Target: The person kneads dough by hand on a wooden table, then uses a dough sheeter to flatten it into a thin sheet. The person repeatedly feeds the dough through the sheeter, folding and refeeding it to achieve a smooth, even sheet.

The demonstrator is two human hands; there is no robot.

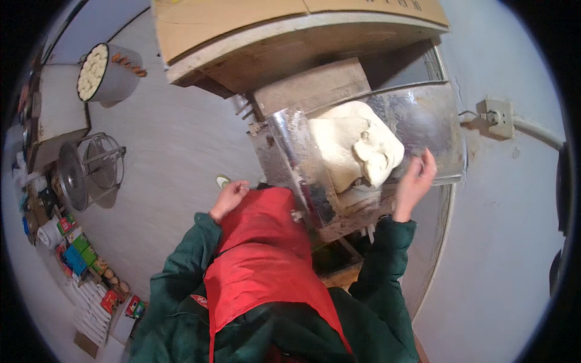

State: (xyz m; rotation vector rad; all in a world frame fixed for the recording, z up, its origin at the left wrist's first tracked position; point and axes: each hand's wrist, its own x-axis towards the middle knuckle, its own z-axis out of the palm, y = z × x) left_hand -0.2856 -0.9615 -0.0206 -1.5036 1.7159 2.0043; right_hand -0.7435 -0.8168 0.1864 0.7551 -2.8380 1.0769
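A large, folded mass of pale dough (349,140) lies on the metal top of a dough-rolling machine (426,118). One end of it is bunched into a lump at the near right. My right hand (415,183) hovers just right of this lump, blurred, its fingers a little apart and nothing in them. Over on the left, my left hand (230,198) hangs beside my red apron (268,249), away from the dough. Its fingers are bent inward, and the palm is hidden. No object shows in it.
Above the machine juts a wooden shelf (290,50) carrying cardboard (272,22). An outlet box (498,119) sits on the right wall. Across the floor stand a pot (122,72) filled with pale round pieces and a round metal stand (72,177). Boxed goods (81,249) line the left side.
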